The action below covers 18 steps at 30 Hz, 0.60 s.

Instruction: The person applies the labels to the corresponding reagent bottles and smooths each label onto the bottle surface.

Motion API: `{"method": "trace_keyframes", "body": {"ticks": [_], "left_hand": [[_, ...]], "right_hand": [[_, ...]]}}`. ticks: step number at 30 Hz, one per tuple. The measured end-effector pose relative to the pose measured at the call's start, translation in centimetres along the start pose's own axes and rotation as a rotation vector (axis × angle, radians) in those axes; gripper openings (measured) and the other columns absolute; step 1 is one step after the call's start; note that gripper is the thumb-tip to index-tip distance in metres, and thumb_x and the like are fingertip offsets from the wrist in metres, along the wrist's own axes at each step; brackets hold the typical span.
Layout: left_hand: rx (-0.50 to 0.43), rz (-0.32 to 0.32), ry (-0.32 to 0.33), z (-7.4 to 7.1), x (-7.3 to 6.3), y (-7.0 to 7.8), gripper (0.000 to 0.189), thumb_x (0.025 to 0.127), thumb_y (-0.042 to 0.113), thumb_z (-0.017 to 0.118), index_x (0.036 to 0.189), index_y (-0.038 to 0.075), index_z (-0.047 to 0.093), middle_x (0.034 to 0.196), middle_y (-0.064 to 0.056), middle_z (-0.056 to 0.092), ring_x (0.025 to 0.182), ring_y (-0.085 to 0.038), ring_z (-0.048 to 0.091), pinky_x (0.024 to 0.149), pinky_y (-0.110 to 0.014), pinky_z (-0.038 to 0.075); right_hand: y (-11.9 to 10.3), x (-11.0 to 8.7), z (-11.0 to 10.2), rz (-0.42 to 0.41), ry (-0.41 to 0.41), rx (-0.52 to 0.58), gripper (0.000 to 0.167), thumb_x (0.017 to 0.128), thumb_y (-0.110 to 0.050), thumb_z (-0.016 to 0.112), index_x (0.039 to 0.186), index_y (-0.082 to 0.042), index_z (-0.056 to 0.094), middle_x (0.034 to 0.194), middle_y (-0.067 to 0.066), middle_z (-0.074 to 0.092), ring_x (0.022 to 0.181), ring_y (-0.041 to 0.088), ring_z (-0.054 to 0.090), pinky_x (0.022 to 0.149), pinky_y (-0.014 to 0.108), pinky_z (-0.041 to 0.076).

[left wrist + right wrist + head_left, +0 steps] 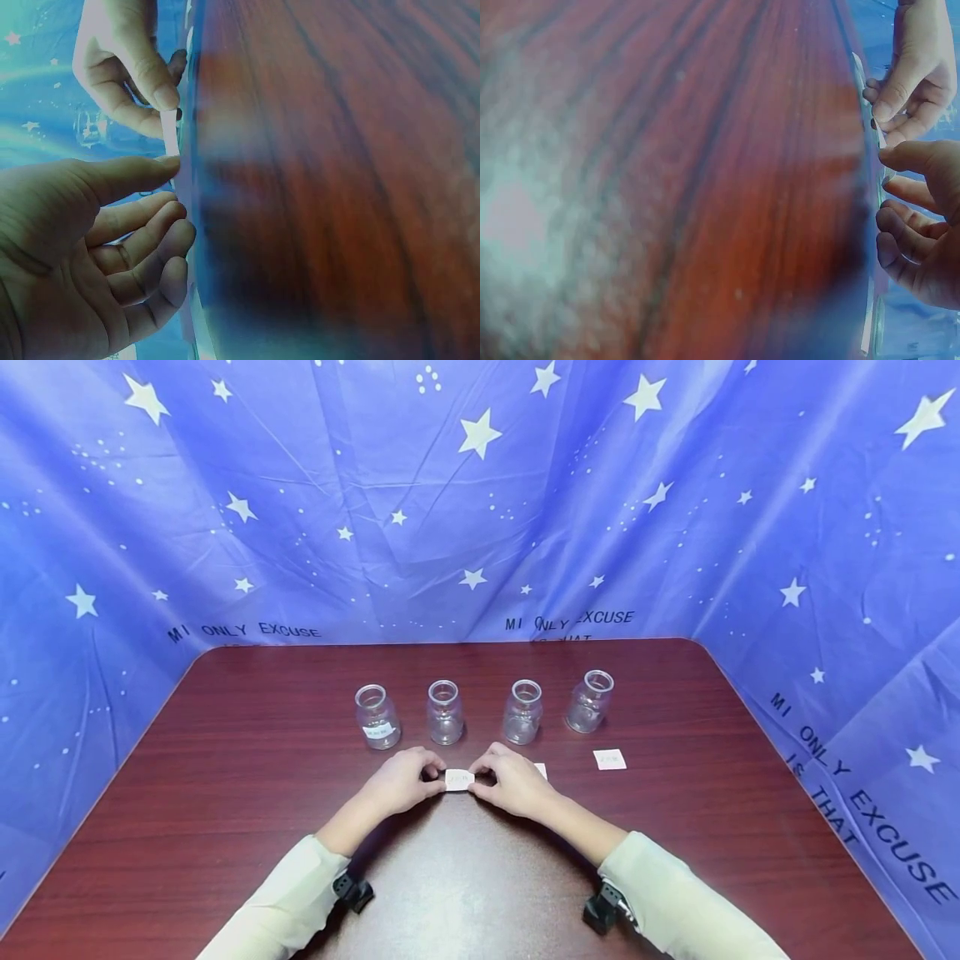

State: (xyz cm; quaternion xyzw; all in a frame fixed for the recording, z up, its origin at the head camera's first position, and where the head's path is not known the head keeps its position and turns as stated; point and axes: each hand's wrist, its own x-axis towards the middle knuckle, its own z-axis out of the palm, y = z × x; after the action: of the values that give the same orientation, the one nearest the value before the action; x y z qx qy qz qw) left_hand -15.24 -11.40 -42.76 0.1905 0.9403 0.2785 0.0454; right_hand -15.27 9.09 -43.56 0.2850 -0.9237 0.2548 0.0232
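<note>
Between both hands is a small white paper label [460, 780] with faint writing, held just in front of the jars. My left hand [403, 779] pinches its left edge with thumb and fingers. The right hand [514, 781] pinches the opposite edge. In the left wrist view the label [170, 131] shows nearly edge-on, stretched between the two thumbs. Beyond the hands stand a glass jar [380, 727] with a white label on its front, a second jar [446, 718], and a third jar [522, 718], the latter two without a visible label.
Another glass jar [589, 706] stands at the right end of the row. A white label [610, 760] lies on the table before it, and another label [542, 771] is partly hidden behind the right hand. A blue starry curtain [420, 552] surrounds the dark red table [247, 710].
</note>
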Motion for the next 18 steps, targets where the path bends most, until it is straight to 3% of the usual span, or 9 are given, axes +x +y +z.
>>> {"method": "trace_keyframes", "body": {"ticks": [12, 18], "left_hand": [[-0.27, 0.036, 0.007, 0.0, 0.2, -0.3, 0.013, 0.084, 0.017, 0.066, 0.091, 0.007, 0.068, 0.077, 0.001, 0.066, 0.068, -0.003, 0.056, 0.065, -0.019, 0.045], [-0.484, -0.007, -0.052, 0.0, 0.4, -0.4, 0.016, 0.088, 0.017, 0.062, 0.095, 0.004, 0.068, 0.078, -0.014, 0.069, 0.063, -0.019, 0.065, 0.057, -0.029, 0.052]], "right_hand": [[0.5, -0.1, -1.9, 0.028, 0.09, 0.071, 0.019, 0.079, -0.022, 0.074, 0.096, -0.014, 0.07, 0.088, -0.003, 0.059, 0.072, 0.007, 0.052, 0.064, 0.02, 0.043], [0.8, -0.1, -2.4, 0.032, 0.109, 0.113, 0.021, 0.08, -0.02, 0.073, 0.098, -0.012, 0.069, 0.092, 0.0, 0.061, 0.066, 0.009, 0.05, 0.058, 0.017, 0.041]]}}
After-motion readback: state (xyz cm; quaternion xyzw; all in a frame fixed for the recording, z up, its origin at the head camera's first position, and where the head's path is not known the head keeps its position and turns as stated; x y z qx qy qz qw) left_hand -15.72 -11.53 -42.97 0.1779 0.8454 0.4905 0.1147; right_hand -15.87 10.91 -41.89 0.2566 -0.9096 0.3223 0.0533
